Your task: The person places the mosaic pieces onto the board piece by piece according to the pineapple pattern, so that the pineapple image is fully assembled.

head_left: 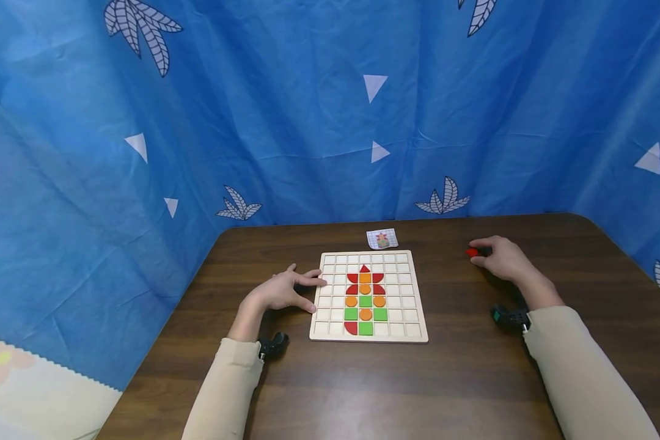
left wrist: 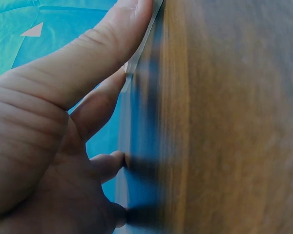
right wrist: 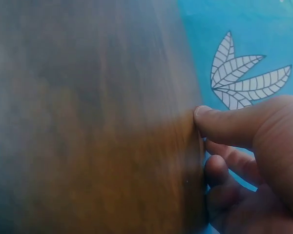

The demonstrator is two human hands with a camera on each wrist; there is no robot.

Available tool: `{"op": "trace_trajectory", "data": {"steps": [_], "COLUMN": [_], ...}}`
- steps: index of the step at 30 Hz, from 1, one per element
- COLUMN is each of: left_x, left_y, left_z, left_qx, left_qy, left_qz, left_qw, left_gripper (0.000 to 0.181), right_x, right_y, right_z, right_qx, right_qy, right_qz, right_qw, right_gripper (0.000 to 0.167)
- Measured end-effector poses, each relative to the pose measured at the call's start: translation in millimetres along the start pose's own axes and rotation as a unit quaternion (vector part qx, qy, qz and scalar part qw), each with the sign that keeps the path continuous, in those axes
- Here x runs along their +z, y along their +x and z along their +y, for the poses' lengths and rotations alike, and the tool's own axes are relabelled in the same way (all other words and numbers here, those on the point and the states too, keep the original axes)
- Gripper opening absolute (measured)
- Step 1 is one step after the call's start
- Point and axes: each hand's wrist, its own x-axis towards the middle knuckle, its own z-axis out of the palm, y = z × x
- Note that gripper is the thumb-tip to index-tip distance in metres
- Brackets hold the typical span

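A pale wooden grid board lies on the table with flat coloured pieces set in its squares. Among them are red quarter-circles, orange discs, green squares and a red triangle at the top. My left hand rests at the board's left edge, thumb and forefinger spread and touching the rim. Right of the board, over the table, my right hand pinches a small red piece between thumb and fingers. Its exact shape is partly hidden, and the right wrist view does not show it.
Behind the board lies a small printed pattern card with a similar coloured figure on a grid. The dark brown wooden table runs back to a blue curtain with leaf and triangle prints. Each wrist wears a black band.
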Motion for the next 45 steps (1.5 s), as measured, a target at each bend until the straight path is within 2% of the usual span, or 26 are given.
{"op": "trace_trajectory", "data": {"steps": [12, 18, 32, 41, 45], "left_x": [-0.3, 0.6, -0.2, -0.6, -0.5], "left_y": [-0.2, -0.2, -0.5, 0.1, -0.1], "left_z": [-2.2, -2.6, -2.6, -1.7, -1.9], "left_qx": [0.000, -0.001, -0.005, -0.003, -0.001], "left_qy": [0.000, -0.002, 0.004, 0.000, 0.000], "left_qz": [0.002, 0.002, 0.000, 0.000, 0.000], "left_qw": [1.0000, 1.0000, 1.0000, 1.0000, 1.0000], "left_gripper": [0.064, 0.063, 0.063, 0.063, 0.063], "right_x": [2, 4, 9, 20, 28], "right_y": [5.2, 5.3, -9.9, -27.2, -36.3], "right_z": [-6, -5, -15, -29, -40], "right_qx": [0.017, 0.008, -0.048, -0.108, -0.121], "right_qy": [-0.019, -0.044, -0.073, -0.073, -0.073], "right_qz": [-0.004, 0.002, -0.019, 0.011, 0.004], "right_qw": [0.9997, 0.9990, 0.9960, 0.9915, 0.9899], "right_gripper": [0.043, 0.039, 0.034, 0.031, 0.029]}}
